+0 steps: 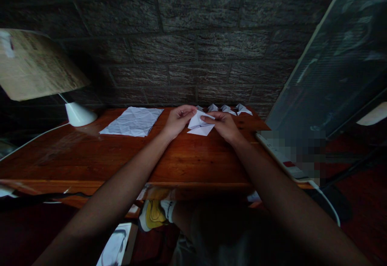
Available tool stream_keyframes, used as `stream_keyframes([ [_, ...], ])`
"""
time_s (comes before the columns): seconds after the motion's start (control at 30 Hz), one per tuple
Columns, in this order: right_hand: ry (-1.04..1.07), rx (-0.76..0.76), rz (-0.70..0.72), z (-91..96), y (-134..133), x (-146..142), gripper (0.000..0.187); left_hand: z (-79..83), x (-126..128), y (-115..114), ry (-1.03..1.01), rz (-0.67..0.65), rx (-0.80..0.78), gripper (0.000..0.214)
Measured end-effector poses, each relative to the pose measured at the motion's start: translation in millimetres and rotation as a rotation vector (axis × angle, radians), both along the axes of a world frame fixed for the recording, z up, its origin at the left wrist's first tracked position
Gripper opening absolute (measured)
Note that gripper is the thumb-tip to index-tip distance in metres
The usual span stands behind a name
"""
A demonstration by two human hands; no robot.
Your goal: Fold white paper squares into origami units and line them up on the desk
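Note:
A piece of folded white paper (199, 125) is held up between both hands, just above the wooden table. My left hand (180, 119) pinches its upper left edge between thumb and fingers. From the other side, my right hand (222, 124) grips its right edge, with the thumb lying across the front. Behind the hands stands a row of several small folded paper pieces (242, 109), partly covered by my right hand. To the left lies a stack of creased white paper sheets (133, 121), apart from my hands.
A lamp (80, 114) with a tan shade stands at the table's left end. On the right edge rests a flat device (278, 153), partly blurred out, with a white cable (328, 203). A dark brick wall (181, 44) rises behind the wooden table (193, 165).

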State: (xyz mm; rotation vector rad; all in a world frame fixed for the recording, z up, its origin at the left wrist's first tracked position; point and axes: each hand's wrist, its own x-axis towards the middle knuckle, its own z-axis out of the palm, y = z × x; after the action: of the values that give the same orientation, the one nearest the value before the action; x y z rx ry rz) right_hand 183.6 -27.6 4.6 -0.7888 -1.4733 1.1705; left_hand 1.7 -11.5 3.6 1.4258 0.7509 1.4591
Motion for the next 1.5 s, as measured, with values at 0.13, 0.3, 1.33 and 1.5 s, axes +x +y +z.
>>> stream_keyframes([
  [0.13, -0.010, -0.002, -0.023, 0.8, -0.5, -0.5, 0.028, 0.1, 0.5, -1.2, -0.017, -0.032, 0.007, 0.024],
  [0.3, -0.006, -0.010, -0.026, 0.8, 0.4, -0.3, 0.031, -1.7, 0.5, -1.5, 0.019, -0.010, 0.065, 0.032],
  [1.33, -0.044, 0.027, -0.072, -1.5, 1.4, 0.5, 0.031, -2.2, 0.9, -0.7, 0.050, 0.028, 0.053, 0.032],
  [1.5, -0.019, 0.027, -0.056, 1.2, -1.7, 0.4, 0.032, -2.3, 0.4, 0.6, 0.059, 0.022, 0.067, 0.032],
])
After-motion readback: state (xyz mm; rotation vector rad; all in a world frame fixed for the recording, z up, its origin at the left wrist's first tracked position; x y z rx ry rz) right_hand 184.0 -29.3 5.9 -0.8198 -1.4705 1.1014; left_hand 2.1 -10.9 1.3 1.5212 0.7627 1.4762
